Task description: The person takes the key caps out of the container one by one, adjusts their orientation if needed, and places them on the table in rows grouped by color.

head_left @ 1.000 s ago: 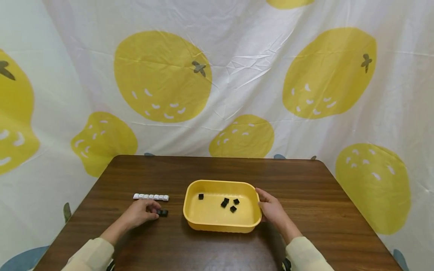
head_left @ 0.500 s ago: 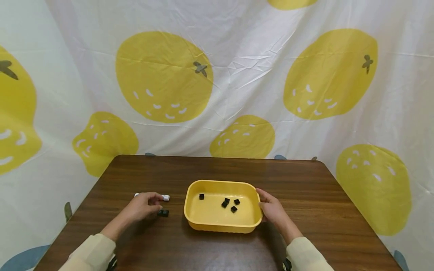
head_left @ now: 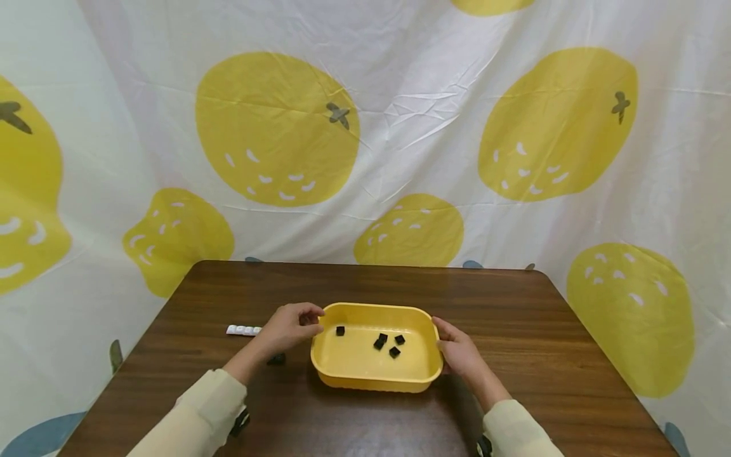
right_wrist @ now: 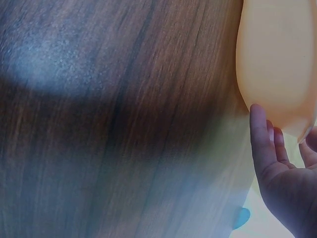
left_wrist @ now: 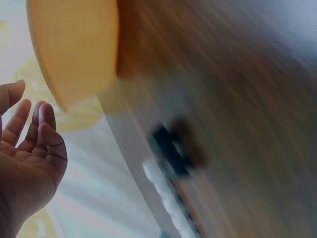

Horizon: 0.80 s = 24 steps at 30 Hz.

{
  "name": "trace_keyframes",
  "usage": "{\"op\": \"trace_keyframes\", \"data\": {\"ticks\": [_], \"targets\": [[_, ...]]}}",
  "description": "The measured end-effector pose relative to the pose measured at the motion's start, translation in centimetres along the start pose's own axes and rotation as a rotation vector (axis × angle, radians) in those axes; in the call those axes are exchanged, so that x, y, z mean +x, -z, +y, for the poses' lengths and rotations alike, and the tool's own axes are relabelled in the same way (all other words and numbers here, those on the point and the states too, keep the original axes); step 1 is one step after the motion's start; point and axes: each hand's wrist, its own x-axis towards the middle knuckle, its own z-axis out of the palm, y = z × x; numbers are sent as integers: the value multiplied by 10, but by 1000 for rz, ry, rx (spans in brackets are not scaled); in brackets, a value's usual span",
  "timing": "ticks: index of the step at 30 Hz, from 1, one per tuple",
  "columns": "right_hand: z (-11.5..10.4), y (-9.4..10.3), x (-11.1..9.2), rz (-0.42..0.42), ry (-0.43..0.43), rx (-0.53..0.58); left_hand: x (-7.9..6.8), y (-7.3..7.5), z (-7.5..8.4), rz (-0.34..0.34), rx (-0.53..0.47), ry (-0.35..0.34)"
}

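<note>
My left hand (head_left: pixel 290 327) is at the left end of a yellow plastic tray (head_left: pixel 374 384), its fingers loosely bent by the rim. In the left wrist view its palm and fingers hold nothing. My right hand (head_left: pixel 461 357) holds the tray's right end, thumb at the rim and fingers along the outer wall. Several small black keycaps (head_left: pixel 395 351) lie scattered inside the tray. Left of it, a row of white keycaps (head_left: pixel 243 330) is partly hidden behind my left hand and wrist. A black pair of keycaps (head_left: pixel 276 359) shows just beyond the left forearm.
All this stands on a brown wooden table (head_left: pixel 531 355) with rounded far corners. Behind it hangs a white curtain (head_left: pixel 400 152) printed with yellow fruit. The left wrist view is blurred.
My left hand has moved from the black pair over to the white row, then right to the tray's left rim. The right hand and tray stay in place.
</note>
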Motion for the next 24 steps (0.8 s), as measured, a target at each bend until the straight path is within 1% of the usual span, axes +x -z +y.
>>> {"op": "trace_keyframes", "data": {"ticks": [2,4,8,13,17,19,24], "targets": [[-1,0,0,-3,-4,-2,8,-9,7,-11,-10,-19],[-1,0,0,-5,-1,2,15,-18,13,-21,1,-33],[-1,0,-1,-16,5,13,27,-36,24,-44,37,-21],[-1,0,-2,-21,8,16,35,-58,32,-66,71,-33],[0,0,-2,-15,8,11,40,-74,35,-68,130,-50],[0,0,-1,-9,5,11,42,-80,36,-67,155,-41],[1,-1,0,-4,5,12,47,-90,41,-99,146,32]]}}
